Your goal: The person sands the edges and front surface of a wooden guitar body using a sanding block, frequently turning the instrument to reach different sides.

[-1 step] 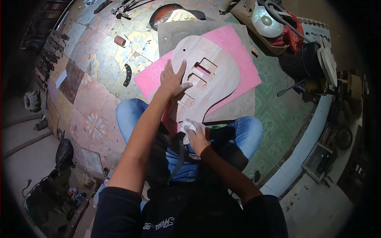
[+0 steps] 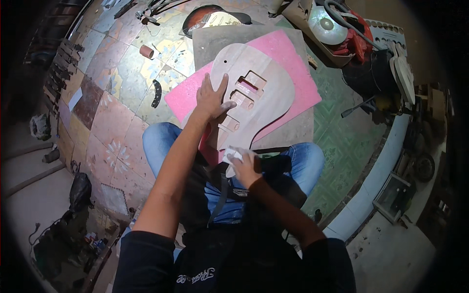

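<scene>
A bare wooden guitar body point(image 2: 273, 95) with routed cavities lies on a pink foam sheet point(image 2: 305, 88), its narrow horn toward my lap. My left hand point(image 2: 212, 97) rests flat on its left side with the fingers spread, thumb beside a cavity. At the horn's near end, my right hand point(image 2: 246, 168) pinches a folded white piece of paper or cloth point(image 2: 231, 155) against the wood. The fingers partly hide this piece, and its exact kind cannot be made out.
Beneath the foam is a grey board point(image 2: 215, 41). A sunburst guitar body point(image 2: 215, 18) lies beyond it. On the tiles to the left are a brown cylinder point(image 2: 146, 51) and a curved black strip point(image 2: 156, 93). A cardboard box point(image 2: 317, 46) and a black bucket point(image 2: 366, 73) stand at far right.
My right hand and the white piece have shifted very slightly at the horn's end. My left hand stays in place on the guitar body.
</scene>
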{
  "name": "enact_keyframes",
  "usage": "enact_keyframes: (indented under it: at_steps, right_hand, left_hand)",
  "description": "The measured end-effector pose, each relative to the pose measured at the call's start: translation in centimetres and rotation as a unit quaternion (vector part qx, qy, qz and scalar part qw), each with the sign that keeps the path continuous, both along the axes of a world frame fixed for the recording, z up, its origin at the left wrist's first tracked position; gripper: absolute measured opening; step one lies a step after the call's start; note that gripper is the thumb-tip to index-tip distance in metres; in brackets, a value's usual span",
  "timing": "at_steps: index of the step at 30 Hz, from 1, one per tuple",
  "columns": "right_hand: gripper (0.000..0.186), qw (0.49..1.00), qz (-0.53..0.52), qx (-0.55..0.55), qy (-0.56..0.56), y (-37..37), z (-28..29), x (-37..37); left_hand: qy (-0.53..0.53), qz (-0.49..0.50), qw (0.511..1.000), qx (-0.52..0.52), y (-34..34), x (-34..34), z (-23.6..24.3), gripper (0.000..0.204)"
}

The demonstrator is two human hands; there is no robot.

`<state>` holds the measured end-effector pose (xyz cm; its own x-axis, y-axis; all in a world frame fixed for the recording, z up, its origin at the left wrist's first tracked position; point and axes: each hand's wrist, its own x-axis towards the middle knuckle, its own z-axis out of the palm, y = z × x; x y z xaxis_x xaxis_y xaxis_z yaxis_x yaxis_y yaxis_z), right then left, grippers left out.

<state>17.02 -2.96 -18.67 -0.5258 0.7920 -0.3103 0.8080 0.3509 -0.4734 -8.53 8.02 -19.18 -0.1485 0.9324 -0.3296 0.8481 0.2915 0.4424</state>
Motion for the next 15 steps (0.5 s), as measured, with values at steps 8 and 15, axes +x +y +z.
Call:
enact_keyframes:
  at_steps: [8,15]
  right_hand:
    - [0.037,0.965,-0.102,0.24,0.003,12.4,1.7,-2.3]
    - [0.039,0.986,0.101,0.131,0.008,2.9,-3.1,2.3]
  left_hand:
    - [0.01,0.002,1.0,0.001,-0.2,0.0,-0.4,0.113]
    - [-0.025,-0.003,1.0,0.019,0.6,1.0,0.5,0.11]
